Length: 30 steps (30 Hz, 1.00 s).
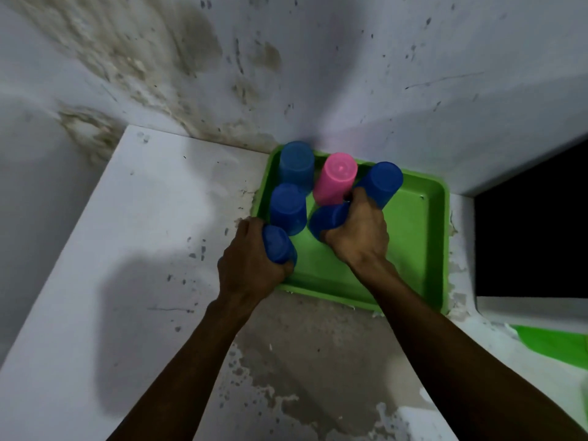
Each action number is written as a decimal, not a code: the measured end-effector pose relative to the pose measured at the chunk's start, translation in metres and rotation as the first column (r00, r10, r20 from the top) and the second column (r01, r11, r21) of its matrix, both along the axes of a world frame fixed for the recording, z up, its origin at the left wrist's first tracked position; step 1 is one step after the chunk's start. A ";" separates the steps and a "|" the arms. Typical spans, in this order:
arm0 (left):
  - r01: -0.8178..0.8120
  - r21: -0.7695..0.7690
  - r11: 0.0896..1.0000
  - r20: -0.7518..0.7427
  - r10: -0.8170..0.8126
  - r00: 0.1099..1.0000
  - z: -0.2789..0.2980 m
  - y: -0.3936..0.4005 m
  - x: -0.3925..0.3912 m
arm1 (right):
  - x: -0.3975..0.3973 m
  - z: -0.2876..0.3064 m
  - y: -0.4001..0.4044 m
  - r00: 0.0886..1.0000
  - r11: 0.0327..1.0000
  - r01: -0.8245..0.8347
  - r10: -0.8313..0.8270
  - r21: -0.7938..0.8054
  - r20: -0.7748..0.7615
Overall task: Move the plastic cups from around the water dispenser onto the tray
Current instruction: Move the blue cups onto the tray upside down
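Nearest us, our left hand point(251, 265) is wrapped around a blue cup point(278, 245) at the near-left rim of the green tray point(413, 243). Our right hand point(358, 232) clasps a second blue cup point(327, 218) inside the tray and touches a tilted third point(380, 183). Beyond stand a pink cup point(335, 178) and two inverted blue cups point(288, 208) point(296, 165). No dispenser in view; we judge the task nearly complete.

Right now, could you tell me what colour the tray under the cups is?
The tray is bright green, seen clearly in the head view.
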<state>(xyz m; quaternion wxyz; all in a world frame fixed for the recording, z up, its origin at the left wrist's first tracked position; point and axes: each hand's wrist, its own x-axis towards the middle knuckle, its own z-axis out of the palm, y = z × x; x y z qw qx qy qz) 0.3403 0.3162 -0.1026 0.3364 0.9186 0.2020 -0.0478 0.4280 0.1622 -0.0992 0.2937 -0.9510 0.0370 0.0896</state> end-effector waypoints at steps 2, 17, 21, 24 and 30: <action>0.012 -0.009 1.000 0.032 -0.012 0.999 -0.002 -0.001 -0.001 | 0.000 -0.004 0.005 1.000 1.000 -0.001 0.001 -0.011 0.020; 0.056 0.033 0.998 0.125 -0.060 0.990 -0.011 -0.001 -0.006 | -0.018 -0.020 -0.004 0.998 0.992 0.049 -0.053 0.114 0.035; 0.059 0.080 0.995 0.128 -0.069 0.989 -0.004 -0.004 -0.009 | -0.027 -0.012 -0.020 0.998 0.991 0.054 -0.055 0.124 0.003; 0.036 0.229 0.973 0.180 -0.078 0.981 0.004 -0.009 -0.012 | -0.039 -0.005 -0.036 0.998 0.985 0.062 -0.061 0.158 -0.007; -0.030 0.208 0.978 0.439 -0.066 0.896 0.034 -0.045 -0.028 | -0.081 0.008 -0.082 0.994 0.968 0.098 -0.108 0.230 0.034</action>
